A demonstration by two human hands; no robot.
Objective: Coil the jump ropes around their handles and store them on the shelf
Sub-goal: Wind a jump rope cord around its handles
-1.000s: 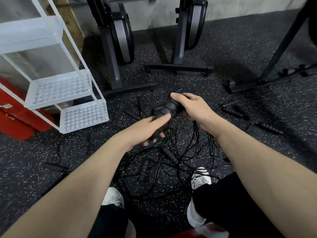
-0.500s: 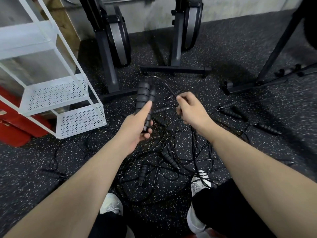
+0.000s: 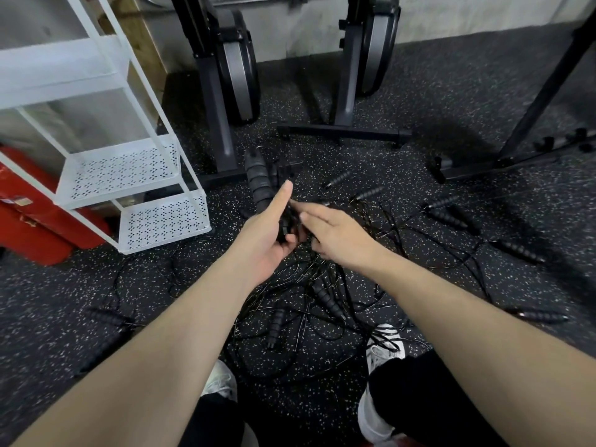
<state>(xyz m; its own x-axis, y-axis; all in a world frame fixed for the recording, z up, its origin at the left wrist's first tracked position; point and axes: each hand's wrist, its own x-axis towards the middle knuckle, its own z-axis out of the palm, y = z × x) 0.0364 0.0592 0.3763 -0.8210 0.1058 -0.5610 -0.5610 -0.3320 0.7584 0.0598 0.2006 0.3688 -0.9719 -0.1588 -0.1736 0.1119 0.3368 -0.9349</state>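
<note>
our left hand (image 3: 263, 241) grips the handles (image 3: 259, 183) upright, thumb out; our right hand (image 3: 335, 232), fingers pinched, seems to draw cord (image 3: 292, 221) against them. we judge we're mid-coil; next comes another wrap, kept taut. more ropes (image 3: 309, 295) tangle below. the shelf (image 3: 161, 217) trays hold nothing visible.

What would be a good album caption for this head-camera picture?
Left hand grips a pair of jump rope handles while the right hand works the cord, above tangled ropes beside a white shelf.
</note>
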